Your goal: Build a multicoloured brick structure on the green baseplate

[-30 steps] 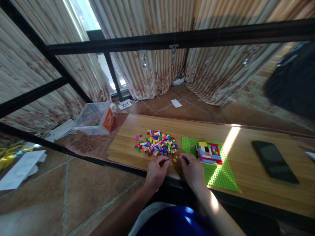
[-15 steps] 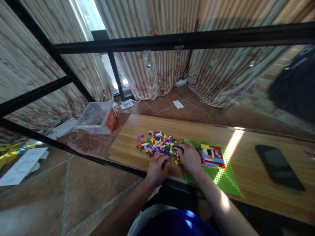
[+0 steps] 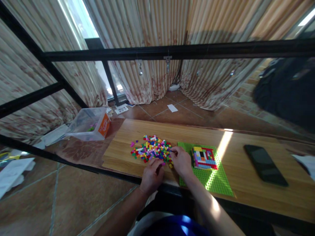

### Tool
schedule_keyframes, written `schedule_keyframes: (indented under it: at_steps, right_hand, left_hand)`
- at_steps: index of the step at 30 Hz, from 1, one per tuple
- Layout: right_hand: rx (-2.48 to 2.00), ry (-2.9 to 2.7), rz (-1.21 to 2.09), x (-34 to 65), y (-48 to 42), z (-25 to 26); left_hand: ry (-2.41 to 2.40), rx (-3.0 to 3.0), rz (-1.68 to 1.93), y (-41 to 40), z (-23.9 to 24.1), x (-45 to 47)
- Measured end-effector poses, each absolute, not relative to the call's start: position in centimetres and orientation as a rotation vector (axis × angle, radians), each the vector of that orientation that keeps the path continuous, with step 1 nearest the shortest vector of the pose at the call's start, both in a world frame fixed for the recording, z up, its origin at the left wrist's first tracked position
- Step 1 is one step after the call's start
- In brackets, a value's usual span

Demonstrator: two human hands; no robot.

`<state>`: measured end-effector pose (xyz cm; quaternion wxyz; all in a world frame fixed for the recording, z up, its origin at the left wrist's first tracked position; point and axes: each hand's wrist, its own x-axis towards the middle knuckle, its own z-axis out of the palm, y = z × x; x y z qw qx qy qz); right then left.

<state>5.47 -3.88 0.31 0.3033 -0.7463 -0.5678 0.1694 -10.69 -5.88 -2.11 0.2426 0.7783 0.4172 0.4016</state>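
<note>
A heap of small coloured bricks [image 3: 151, 149] lies on the wooden table [image 3: 248, 190]. To its right a green baseplate [image 3: 216, 178] carries a flat multicoloured brick build [image 3: 204, 158]. My left hand [image 3: 151, 175] rests at the heap's near edge, fingers curled on the bricks; what it holds is hidden. My right hand [image 3: 180, 160] reaches into the heap's right side with fingertips pinched among the bricks, just left of the build.
A black phone [image 3: 265, 165] lies on the table at the right. A clear plastic tub [image 3: 87, 124] with an orange label sits on the floor at the left, among papers. Black frame bars [image 3: 172, 52] cross in front of curtains. A dark bag [image 3: 287, 91] sits at the far right.
My right hand has moved from the table's near edge up into the right side of the brick heap. My left hand stayed at the heap's near edge.
</note>
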Motion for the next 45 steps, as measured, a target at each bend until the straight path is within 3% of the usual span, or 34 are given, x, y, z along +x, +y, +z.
schedule_keyframes:
  at_steps: [5,10,20,45]
  right_hand:
    - [-1.738,-1.404,0.335,9.4,-6.6,1.7]
    - [-1.798,-1.265,0.110,16.2,-8.7,1.6]
    - [-1.799,-1.554,0.023,20.5,-7.8,0.3]
    - [-1.865,-1.001,0.393,19.8,-7.0,0.4]
  left_hand:
    - [1.160,2.110,1.086,-5.9,-2.3,-10.7]
    - [1.173,2.112,1.077,-5.8,-2.5,-10.7]
    - [1.185,2.139,1.130,-5.8,-2.2,-10.6]
    - [1.175,2.112,1.097,-6.0,-1.9,-10.4]
